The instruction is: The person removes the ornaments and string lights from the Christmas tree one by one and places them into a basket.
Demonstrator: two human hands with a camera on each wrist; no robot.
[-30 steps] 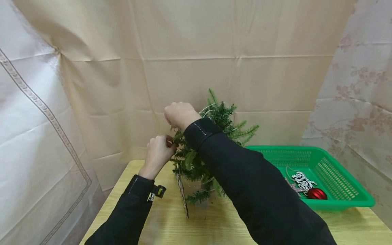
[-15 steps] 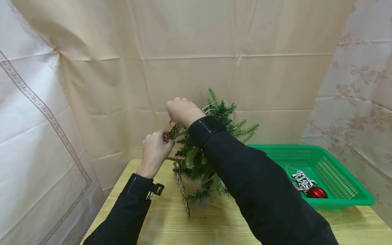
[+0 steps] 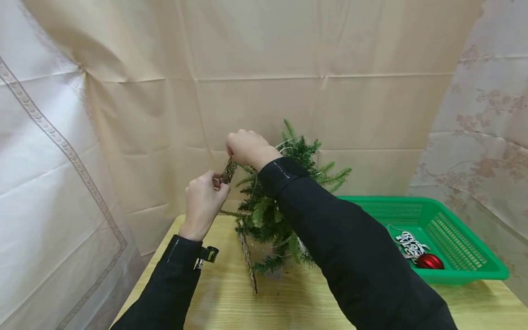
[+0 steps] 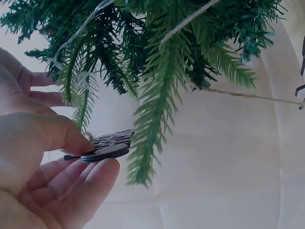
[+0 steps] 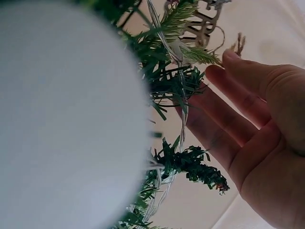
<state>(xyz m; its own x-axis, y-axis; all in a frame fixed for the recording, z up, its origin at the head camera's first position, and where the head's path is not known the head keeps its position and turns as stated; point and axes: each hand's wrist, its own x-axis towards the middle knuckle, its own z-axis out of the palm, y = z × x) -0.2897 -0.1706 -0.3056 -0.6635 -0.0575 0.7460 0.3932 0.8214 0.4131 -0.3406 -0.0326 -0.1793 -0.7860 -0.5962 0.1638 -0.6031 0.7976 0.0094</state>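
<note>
A small artificial Christmas tree [image 3: 264, 208] stands on the table, partly covered by the right sleeve. At its left side my left hand [image 3: 203, 201] pinches a flat cut-out ornament [image 3: 228, 171] between thumb and fingers; in the left wrist view the ornament [image 4: 108, 145] shows edge-on beside a branch tip. My right hand [image 3: 249, 149] is just above it. From the right wrist view, the right thumb and forefinger pinch the ornament's twine loop [image 5: 220, 40] at a light green branch tip. A second cut-out ornament [image 3: 246, 259] hangs low on the tree's left side.
A green plastic basket [image 3: 474, 243] at the right holds a red ball ornament [image 3: 430, 261] and a white lettered ornament [image 3: 410, 245]. Clear wire [image 5: 183, 109] winds through the branches. A beige cloth [image 3: 264, 55] hangs behind the wooden table [image 3: 222, 302].
My left hand has drawn the ornament up and to the left, away from the branches, turning it more into view. The right hand has shifted slightly up and to the right.
</note>
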